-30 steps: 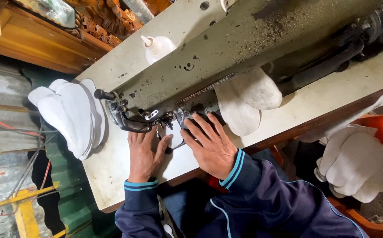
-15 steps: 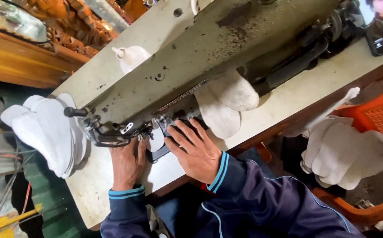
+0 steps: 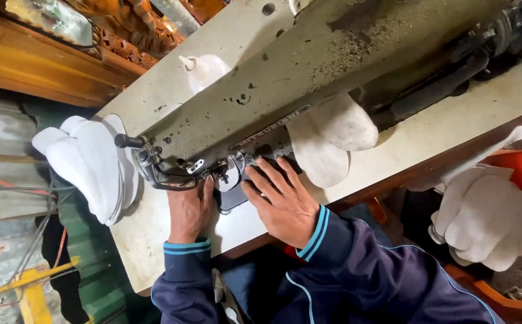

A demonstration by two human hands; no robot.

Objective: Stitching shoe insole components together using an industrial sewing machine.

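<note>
Both of my hands lay flat at the needle end of the worn grey-green metal sewing machine (image 3: 309, 78), centre of the frame. My left hand (image 3: 190, 210) pressed down just under the presser foot, fingers loosely curled, gripping nothing I could make out. My right hand (image 3: 282, 201) was spread open, palm down, on the small dark piece of material (image 3: 235, 197) lying on the cream-painted table top (image 3: 153, 240) below the needle. A stack of white fabric pieces (image 3: 90, 165) sat at the left edge of the table, and another white fabric piece (image 3: 333, 141) lay tucked under the machine arm. With fingertips that near the needle, I judged a slip or uneven push could have caught a finger or skewed the seam.
</note>
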